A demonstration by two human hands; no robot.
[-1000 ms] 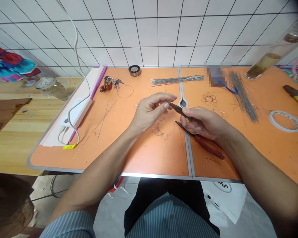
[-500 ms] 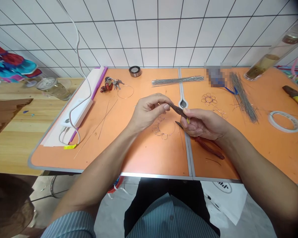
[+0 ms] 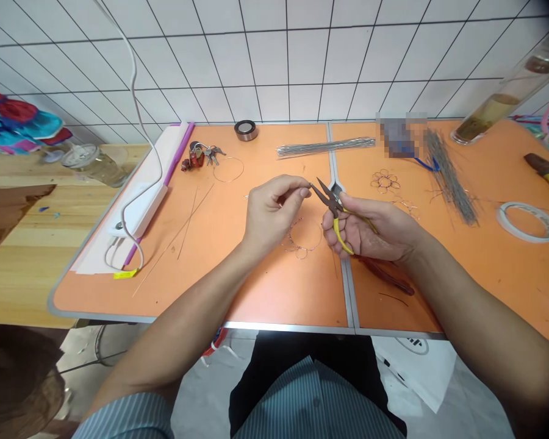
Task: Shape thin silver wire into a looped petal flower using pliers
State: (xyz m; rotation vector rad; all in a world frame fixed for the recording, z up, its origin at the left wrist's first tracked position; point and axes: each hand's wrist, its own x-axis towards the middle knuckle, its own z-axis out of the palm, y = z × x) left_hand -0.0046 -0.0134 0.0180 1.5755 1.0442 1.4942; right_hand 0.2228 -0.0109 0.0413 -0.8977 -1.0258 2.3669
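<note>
My right hand (image 3: 370, 228) is closed round needle-nose pliers (image 3: 333, 204) with yellow handles, whose dark jaws are spread. Thumb and forefinger of my left hand (image 3: 277, 207) pinch a thin piece of wire, mostly hidden by the fingertips. One jaw tip reaches close to those fingertips; whether it touches is too small to tell. Below and between the hands, a looped wire ring (image 3: 302, 238) lies on the orange table (image 3: 274, 299). Partly under my right hand are red-handled pliers (image 3: 388, 277).
A bundle of straight wires (image 3: 324, 147) lies at the back, another wire bundle (image 3: 452, 183) to the right. A flower-shaped wire (image 3: 385, 181), a white tape ring (image 3: 527, 222), black tape (image 3: 246, 130), keys (image 3: 205, 154) and a power strip (image 3: 139, 210) surround the hands. A person's head shows lower left.
The pliers' jaws have opened and backed slightly away from my left fingertips. My right fingers have loosened, so the yellow handles now show spread apart. My left hand keeps its pinch.
</note>
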